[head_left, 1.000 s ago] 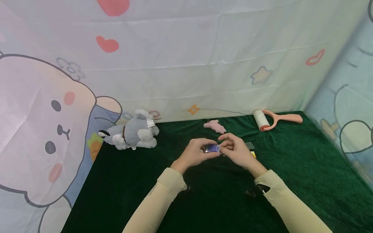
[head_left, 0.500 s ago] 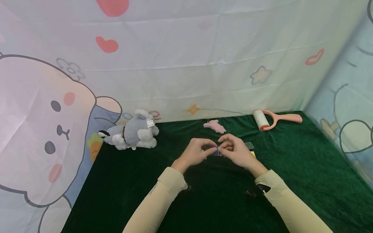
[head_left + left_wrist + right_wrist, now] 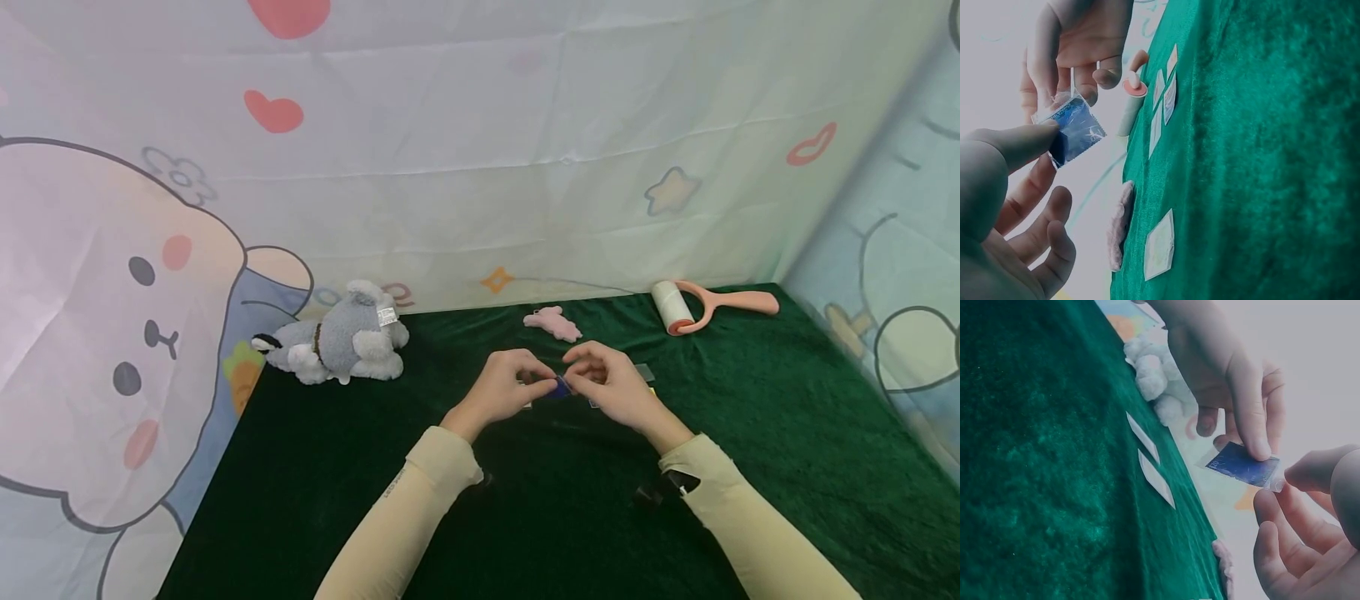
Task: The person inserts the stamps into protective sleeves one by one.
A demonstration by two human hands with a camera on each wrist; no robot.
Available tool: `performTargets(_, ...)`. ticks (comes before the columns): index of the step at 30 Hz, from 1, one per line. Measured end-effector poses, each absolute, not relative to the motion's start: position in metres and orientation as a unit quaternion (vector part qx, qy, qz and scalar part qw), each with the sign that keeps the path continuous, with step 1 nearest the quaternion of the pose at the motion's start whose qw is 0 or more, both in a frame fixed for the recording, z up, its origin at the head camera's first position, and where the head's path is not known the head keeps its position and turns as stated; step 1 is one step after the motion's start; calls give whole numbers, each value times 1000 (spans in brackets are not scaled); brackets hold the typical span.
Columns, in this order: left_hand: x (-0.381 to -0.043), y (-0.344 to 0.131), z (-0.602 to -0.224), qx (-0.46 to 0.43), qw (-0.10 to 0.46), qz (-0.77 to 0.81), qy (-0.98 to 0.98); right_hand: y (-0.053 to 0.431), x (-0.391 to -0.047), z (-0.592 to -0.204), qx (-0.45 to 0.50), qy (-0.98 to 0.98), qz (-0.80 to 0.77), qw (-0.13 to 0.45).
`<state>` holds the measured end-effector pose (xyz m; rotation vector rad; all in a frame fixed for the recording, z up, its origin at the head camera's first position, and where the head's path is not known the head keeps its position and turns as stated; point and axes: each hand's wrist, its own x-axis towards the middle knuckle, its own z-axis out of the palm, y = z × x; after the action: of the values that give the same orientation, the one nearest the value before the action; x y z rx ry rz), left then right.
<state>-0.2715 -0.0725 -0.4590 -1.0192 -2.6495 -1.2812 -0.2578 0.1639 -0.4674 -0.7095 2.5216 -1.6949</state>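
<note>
A small blue stamp-like square in a clear plastic sleeve (image 3: 1243,465) is held above the table between both hands. My left hand (image 3: 501,388) pinches it, with the thumb lying on its blue face in the right wrist view. At the clear end of the sleeve, my right hand (image 3: 611,385) pinches the plastic between thumb and finger. In the left wrist view the blue face (image 3: 1075,132) is glossy and its edges look serrated. The other fingers of both hands are loosely bent. From the head view, most of the sleeve is hidden by fingers.
Several flat pieces like it (image 3: 1160,245) lie on the green cloth (image 3: 525,517); one beyond my right hand is grey-green (image 3: 643,372). Behind lie a pink plush toy (image 3: 553,323), a grey plush animal (image 3: 347,337) at left and a lint roller (image 3: 672,308) at right.
The sleeve has turned and tilted; its broad blue-purple face showed to the head view a second ago and now little shows. My left thumb has shifted over it. Both hands stay nearly in place.
</note>
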Motion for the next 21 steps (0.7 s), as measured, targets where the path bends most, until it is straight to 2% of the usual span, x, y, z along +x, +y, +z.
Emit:
performTargets(12, -279, -75, -468, -273, -17, -427, -862, 176, -260, -466, -202, 812, -547, -13)
performTargets(21, -282, -71, -474, -211, -54, -432, -875, 178, -260, -468, -198, 814, -547, -7)
